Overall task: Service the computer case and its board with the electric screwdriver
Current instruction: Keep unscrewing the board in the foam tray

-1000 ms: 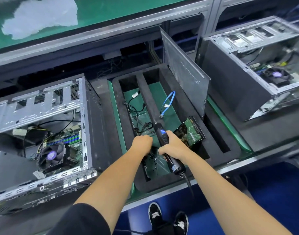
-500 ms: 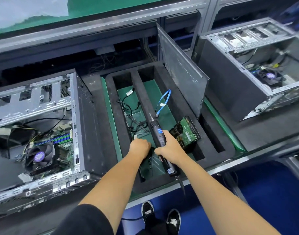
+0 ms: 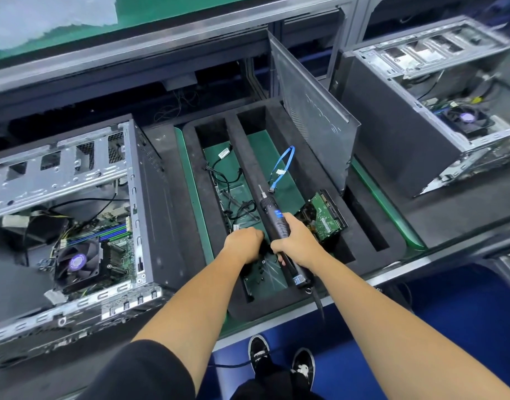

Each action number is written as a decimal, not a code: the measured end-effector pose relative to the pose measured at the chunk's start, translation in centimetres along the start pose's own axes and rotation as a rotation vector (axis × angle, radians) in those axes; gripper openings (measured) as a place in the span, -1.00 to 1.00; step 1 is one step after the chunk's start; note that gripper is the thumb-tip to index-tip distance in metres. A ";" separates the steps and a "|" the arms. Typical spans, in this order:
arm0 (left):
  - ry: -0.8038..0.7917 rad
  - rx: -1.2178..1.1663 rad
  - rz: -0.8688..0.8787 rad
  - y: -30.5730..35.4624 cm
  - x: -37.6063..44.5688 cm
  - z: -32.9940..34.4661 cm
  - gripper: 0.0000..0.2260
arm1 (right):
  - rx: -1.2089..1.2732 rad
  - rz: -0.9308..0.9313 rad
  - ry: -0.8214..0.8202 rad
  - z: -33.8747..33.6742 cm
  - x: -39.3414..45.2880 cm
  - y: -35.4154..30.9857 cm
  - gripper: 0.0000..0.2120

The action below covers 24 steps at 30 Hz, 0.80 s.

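An open computer case [image 3: 149,180] lies at the left, its board [image 3: 115,226] and black cooler fan [image 3: 77,264] exposed. My right hand [image 3: 295,243] grips a black electric screwdriver [image 3: 272,215], bit pointing away from me over the black foam tray [image 3: 196,180]. My left hand [image 3: 243,243] hangs beside it over the tray's left compartment, fingers curled downward. Its fingertips are hidden, so anything held is out of sight. Small black screws [image 3: 261,271] lie on the green floor just below both hands.
A hard drive [image 3: 326,217] leans in the tray right of the screwdriver. A blue cable [image 3: 284,166] and black cables [image 3: 230,174] lie in the compartments. A grey side panel [image 3: 308,111] stands upright behind. A second open case [image 3: 406,125] sits at the right.
Both hands stay at the tray's near end. The screwdriver has shifted slightly away from me, and the view has drifted a little.
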<state>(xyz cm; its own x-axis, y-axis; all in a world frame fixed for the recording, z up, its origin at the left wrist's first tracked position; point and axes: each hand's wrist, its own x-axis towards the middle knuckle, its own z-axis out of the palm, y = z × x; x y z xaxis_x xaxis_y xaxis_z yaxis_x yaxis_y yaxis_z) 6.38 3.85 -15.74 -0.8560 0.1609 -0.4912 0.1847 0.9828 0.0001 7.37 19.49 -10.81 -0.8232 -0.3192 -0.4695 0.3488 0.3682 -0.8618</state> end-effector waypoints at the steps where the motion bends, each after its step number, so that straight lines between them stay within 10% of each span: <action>1: -0.009 0.002 0.006 0.0 0.0 0.0 -0.81 | 0.005 0.003 -0.003 0.0 0.0 0.0 -0.59; 6: -0.124 0.090 0.075 0.4 -0.1 -0.3 -0.59 | 0.010 0.000 -0.002 0.0 0.0 0.0 -0.60; 13: -0.091 0.295 0.173 0.9 0.1 0.6 -0.78 | 0.030 0.013 -0.003 0.0 0.1 0.0 -0.56; 24: -0.102 0.055 0.183 0.5 -0.5 0.1 -0.77 | -0.001 -0.003 -0.005 -0.1 0.2 -0.1 -0.61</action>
<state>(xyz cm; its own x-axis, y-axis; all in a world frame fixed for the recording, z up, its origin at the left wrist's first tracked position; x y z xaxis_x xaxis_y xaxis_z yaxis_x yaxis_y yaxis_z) 6.91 4.28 -15.55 -0.7530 0.3234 -0.5731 0.3607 0.9312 0.0516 7.13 19.52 -10.77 -0.8219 -0.3248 -0.4680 0.3461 0.3678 -0.8631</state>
